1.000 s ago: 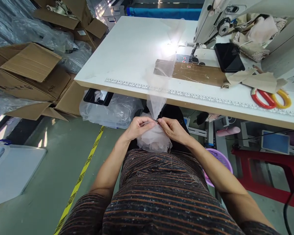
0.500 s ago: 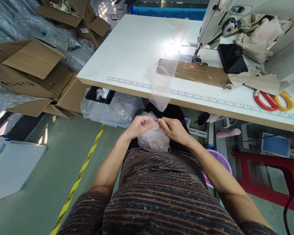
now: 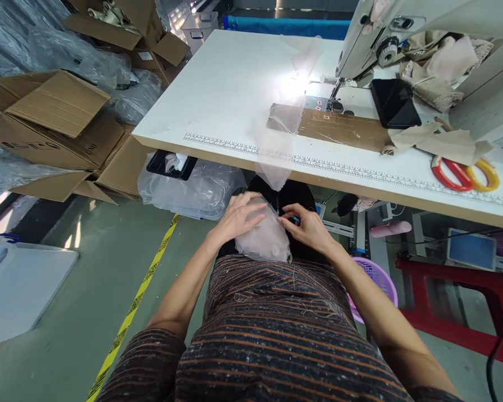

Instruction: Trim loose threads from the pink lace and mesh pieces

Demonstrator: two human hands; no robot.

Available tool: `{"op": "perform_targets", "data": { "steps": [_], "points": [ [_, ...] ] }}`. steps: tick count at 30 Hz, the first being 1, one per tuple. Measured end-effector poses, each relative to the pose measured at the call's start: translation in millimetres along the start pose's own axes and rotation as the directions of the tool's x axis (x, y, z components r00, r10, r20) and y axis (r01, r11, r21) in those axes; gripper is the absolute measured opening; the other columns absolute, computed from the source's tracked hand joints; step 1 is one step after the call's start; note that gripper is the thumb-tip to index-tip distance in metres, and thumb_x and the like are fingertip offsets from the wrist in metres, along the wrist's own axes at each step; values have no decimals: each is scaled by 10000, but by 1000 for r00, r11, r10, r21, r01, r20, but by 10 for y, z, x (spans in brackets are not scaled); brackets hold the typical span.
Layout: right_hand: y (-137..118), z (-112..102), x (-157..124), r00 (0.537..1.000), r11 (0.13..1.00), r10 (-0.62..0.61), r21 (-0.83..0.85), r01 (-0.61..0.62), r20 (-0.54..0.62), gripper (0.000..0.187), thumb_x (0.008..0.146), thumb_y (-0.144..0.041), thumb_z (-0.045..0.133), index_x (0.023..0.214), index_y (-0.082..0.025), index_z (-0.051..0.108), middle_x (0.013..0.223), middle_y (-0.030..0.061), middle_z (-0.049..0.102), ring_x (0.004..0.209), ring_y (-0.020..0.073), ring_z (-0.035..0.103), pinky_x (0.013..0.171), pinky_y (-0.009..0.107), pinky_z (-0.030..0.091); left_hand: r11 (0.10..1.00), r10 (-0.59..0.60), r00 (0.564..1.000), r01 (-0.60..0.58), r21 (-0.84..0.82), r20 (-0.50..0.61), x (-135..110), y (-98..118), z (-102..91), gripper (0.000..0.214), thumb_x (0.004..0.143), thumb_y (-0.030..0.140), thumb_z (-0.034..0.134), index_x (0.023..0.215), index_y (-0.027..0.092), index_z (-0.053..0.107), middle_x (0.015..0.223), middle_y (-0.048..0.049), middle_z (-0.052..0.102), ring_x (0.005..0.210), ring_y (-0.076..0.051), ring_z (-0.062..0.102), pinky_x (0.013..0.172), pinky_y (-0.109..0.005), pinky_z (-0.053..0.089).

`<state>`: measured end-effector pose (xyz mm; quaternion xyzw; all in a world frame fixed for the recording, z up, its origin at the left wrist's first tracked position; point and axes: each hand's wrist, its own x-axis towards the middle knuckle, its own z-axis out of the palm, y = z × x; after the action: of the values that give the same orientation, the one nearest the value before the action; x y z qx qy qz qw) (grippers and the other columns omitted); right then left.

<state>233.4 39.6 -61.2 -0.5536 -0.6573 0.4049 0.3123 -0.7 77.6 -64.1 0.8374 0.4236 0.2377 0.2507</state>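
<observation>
- Here, below the front edge of the surface (image 3: 218, 100), sheer fabric (image 3: 263, 240) lies bunched on a lap (image 3: 299, 194); its light folds could slip off under the loosely spread left hand (image 3: 238, 218).
- The right hand (image 3: 305, 228) curls at the fabric's right side, its grip impossible to tell; a hard tug might snag it.
- A sheer strip (image 3: 274, 164) hangs over the front edge, where an accidental brush could drag it down.

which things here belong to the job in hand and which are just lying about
Likely in the job:
sheer fabric, left hand over it, right hand at its edge
sheer strip over the table edge
sewing machine

Apparently just lying about:
red-and-yellow scissors
black flat device
cardboard box
</observation>
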Motion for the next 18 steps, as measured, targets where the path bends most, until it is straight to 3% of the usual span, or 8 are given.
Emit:
{"op": "perform_targets", "data": {
  "steps": [2,4,7,10,12,15,18],
  "points": [
    [-7,-28,76,990,1000,-22,18,25,-142,479,869,-538,655,1130,-137,652,833,49,740,529,101,511,566,266,431,997,72,988,-70,-25,134,-64,-2,96,293,948,376,626,1174,230,742,1302,-110,666,1225,-257,613,1063,-474,427],
    [-58,-38,178,979,993,-16,114,40,-203,598,868,-604,633,1216,-117,636,787,49,743,514,108,511,534,261,427,992,123,967,-111,-67,224,-140,2,189,285,931,393,652,1127,215,760,1237,-105,709,1171,-248,653,1057,-461,444],
    [-169,-6,342,978,968,27,250,26,-207,705,825,-699,630,1224,-118,647,720,40,737,424,98,449,429,251,375,989,148,958,-135,-67,246,-245,-4,291,245,894,400,696,1035,222,786,1175,-96,750,1142,-256,675,1087,-486,432],
    [-262,63,452,974,938,69,348,10,-215,665,785,-746,635,1047,-138,705,601,9,673,377,89,388,381,249,331,984,171,964,-155,-92,202,-307,-28,314,213,900,404,682,966,234,791,1107,-80,776,1083,-238,704,1108,-502,423],
    [-304,98,452,964,932,66,361,33,-258,603,764,-741,663,889,-154,714,526,-14,594,402,96,401,408,248,347,974,196,977,-184,-132,87,-310,-49,269,243,923,413,650,965,213,783,1049,-91,783,1006,-220,723,1061,-474,475],
    [-348,104,314,964,948,-27,299,109,-264,513,790,-685,682,773,-173,718,522,-19,537,481,116,449,481,258,389,975,153,959,-186,-124,-237,-245,-71,113,361,962,485,570,1025,180,751,1051,-126,754,989,-221,709,949,-424,543],
    [-382,85,63,980,954,-154,240,181,-127,437,867,-583,655,736,-171,726,590,2,578,537,119,466,520,260,395,992,70,822,-117,-47,-565,-97,-60,-78,537,949,638,489,1138,182,699,1179,-147,680,1130,-261,639,998,-457,515]
  ]
}}
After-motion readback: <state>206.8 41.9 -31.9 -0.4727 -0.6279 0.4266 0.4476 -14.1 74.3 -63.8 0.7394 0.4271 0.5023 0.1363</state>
